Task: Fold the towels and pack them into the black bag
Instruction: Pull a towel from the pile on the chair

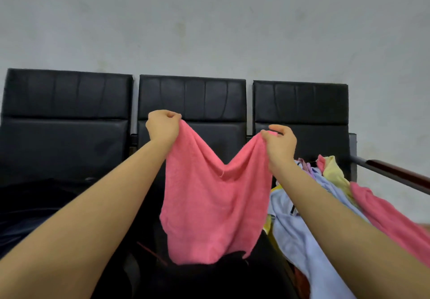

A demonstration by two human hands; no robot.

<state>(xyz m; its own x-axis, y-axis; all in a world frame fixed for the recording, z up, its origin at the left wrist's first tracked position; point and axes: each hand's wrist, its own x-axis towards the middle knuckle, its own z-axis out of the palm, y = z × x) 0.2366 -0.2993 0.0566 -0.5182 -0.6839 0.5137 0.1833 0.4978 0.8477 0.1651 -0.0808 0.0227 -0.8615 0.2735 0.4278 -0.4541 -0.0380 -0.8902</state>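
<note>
Two bare forearms reach up from the lower corners, no sleeves, watch or rings showing. Left hand (164, 124) and right hand (280, 144) are ungloved, nails short and unpainted.

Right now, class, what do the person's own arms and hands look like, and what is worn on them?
Both forearms are bare: no sleeves in view. The left hand and right hand wear no gloves, and no rings, watch or bracelet show. No markings are visible.
</note>
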